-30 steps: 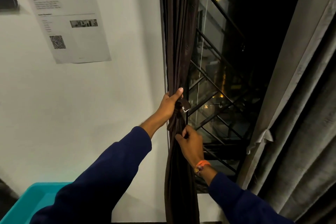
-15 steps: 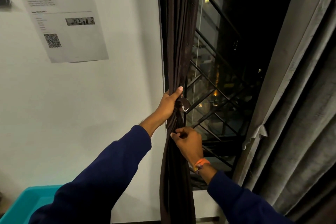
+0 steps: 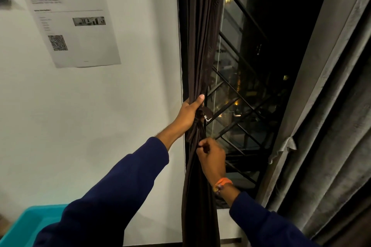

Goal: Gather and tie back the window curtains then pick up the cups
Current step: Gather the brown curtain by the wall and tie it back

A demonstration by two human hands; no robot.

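Nearest the camera, two navy sleeves point(image 3: 112, 190) reach up from the lower edge, beside a teal bin point(image 3: 26, 224) at lower left. Beyond them, the dark brown curtain point(image 3: 200, 46) hangs gathered into a narrow bundle at the window's left edge, its long axis vertical. Right hand point(image 3: 211, 158): grip pinched on the fabric just below the tie point(image 3: 197, 120). Left hand point(image 3: 188, 113): grip wrapped around the bundle at the tie. Farther right hangs a grey curtain point(image 3: 331, 126); behind, a black window grille point(image 3: 241, 110).
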